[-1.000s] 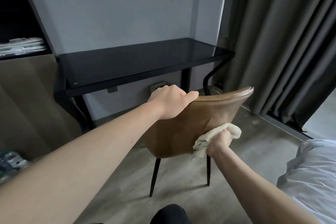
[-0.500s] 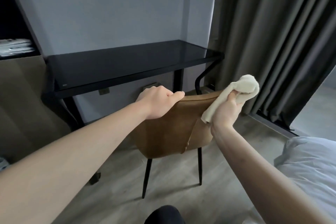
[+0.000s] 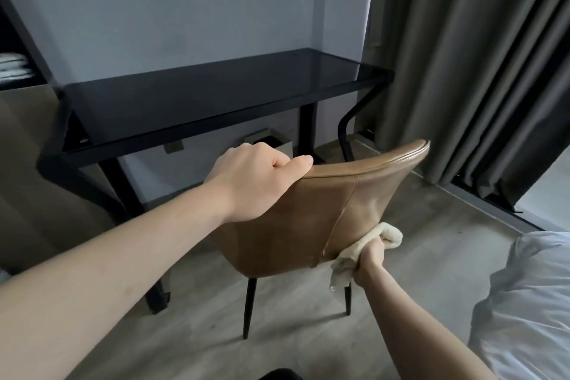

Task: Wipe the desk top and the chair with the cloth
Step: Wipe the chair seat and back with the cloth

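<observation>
A brown leather chair (image 3: 311, 219) on thin black legs stands with its back toward me, in front of a black glass-topped desk (image 3: 197, 95). My left hand (image 3: 256, 182) grips the top left edge of the backrest. My right hand (image 3: 371, 259) is closed on a cream cloth (image 3: 384, 239) and presses it against the lower right side of the backrest. The chair's seat is hidden behind the backrest.
Grey curtains (image 3: 481, 65) hang at the right, beside a floor track. White bedding (image 3: 530, 296) lies at the lower right. A dark shelf unit (image 3: 18, 71) with folded items stands at the left. A small box (image 3: 271, 143) sits under the desk. The floor is grey wood.
My right hand has swept the cloth from the top right edge of the backrest down to its lower right side. My left hand has kept its hold on the top edge.
</observation>
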{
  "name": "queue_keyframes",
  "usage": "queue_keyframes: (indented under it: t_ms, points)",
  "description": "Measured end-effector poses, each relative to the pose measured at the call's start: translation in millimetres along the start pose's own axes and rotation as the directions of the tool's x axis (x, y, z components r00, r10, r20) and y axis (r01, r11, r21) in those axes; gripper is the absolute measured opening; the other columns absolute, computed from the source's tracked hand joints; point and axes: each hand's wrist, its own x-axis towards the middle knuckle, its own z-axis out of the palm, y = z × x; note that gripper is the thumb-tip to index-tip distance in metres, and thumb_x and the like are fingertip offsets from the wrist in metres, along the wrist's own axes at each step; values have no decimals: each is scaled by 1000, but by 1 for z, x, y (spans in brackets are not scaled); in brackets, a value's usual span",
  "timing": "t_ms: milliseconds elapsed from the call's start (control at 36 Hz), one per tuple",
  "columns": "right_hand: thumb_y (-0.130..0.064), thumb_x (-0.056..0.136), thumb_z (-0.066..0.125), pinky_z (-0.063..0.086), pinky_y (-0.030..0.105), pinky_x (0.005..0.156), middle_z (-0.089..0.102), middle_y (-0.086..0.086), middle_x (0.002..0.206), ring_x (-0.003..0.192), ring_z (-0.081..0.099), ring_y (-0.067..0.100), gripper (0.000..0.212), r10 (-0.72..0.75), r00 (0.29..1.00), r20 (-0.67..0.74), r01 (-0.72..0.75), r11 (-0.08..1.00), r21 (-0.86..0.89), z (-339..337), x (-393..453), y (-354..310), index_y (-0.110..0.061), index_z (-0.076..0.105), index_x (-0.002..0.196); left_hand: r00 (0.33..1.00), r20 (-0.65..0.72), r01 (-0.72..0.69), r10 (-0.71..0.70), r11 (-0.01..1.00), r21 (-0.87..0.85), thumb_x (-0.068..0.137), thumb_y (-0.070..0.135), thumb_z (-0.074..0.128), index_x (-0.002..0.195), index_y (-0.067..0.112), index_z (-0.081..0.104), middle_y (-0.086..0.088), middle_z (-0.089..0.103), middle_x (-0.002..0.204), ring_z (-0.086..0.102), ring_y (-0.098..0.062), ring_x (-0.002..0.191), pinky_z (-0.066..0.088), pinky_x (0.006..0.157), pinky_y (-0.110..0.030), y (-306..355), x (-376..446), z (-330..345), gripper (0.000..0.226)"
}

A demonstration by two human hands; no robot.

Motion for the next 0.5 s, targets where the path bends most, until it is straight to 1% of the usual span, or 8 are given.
queue_keyframes:
  t_ms: [83, 194, 250, 278, 333, 417, 444, 500]
  points:
    - [-50, 78, 59, 55, 39, 84, 73, 4, 110, 97, 70, 28, 56, 39, 999, 28, -39, 999, 12, -1, -3, -3, -17, 67, 122, 1000, 6, -8, 8, 1000, -11, 99, 62, 37, 54, 17, 25, 6, 27, 43, 36, -12, 45, 28, 57, -27, 1, 0, -1, 65]
    - [-43, 93, 54, 51, 41, 93, 70, 5, 118, 104, 65, 27, 40, 0, 998, 64, -4, 998, 60, 8, -55, -30, -19, 66, 123, 1000, 16, 7, -6, 1000, -11, 98, 64, 35, 55, 16, 27, 6, 29, 44, 37, -13, 45, 30, 58, -28, 1, 0, -2, 65]
    - [-48, 96, 50, 50, 40, 86, 66, 4, 122, 101, 62, 26, 41, -19, 998, 52, 14, 994, 109, 12, -76, -49, -22, 62, 127, 1000, 18, 17, -16, 1000, -8, 98, 64, 34, 54, 17, 28, 6, 30, 43, 38, -13, 46, 32, 59, -28, 2, -1, -3, 65]
    - [-50, 96, 51, 50, 39, 85, 65, 4, 120, 100, 61, 25, 41, -15, 998, 57, 8, 992, 128, 14, -86, -60, -22, 62, 124, 1000, 19, 25, -25, 1000, -3, 98, 64, 34, 54, 17, 28, 6, 30, 43, 38, -13, 47, 32, 59, -28, 2, 0, -3, 65]
    - [-51, 94, 55, 50, 40, 95, 69, 2, 106, 103, 64, 23, 35, -66, 994, 84, 54, 989, 140, 16, -106, -82, -21, 68, 109, 999, 17, 41, -41, 999, 0, 98, 64, 34, 54, 17, 28, 5, 30, 43, 39, -14, 48, 31, 59, -29, 5, -3, -5, 64]
    - [-40, 95, 58, 52, 34, 90, 70, -5, 68, 88, 69, 17, 26, -230, 966, 114, 211, 964, 160, 14, -133, -110, -21, 68, 80, 999, 10, 53, -53, 999, 6, 98, 64, 34, 56, 16, 28, 5, 30, 44, 42, -16, 50, 29, 57, -30, 9, -7, -7, 64]
    - [-38, 96, 57, 52, 34, 88, 68, -6, 63, 84, 68, 16, 26, -279, 953, 117, 259, 953, 159, 13, -141, -115, -21, 67, 78, 998, 8, 56, -56, 998, 8, 99, 63, 34, 56, 16, 29, 5, 30, 44, 42, -16, 50, 29, 57, -29, 10, -8, -7, 64]
    - [-41, 96, 55, 51, 34, 89, 70, -5, 73, 84, 67, 15, 26, -335, 936, 107, 320, 938, 131, 11, -147, -120, -21, 68, 86, 998, 5, 65, -65, 998, 8, 99, 63, 34, 56, 16, 29, 5, 30, 43, 43, -15, 50, 28, 56, -29, 11, -10, -8, 64]
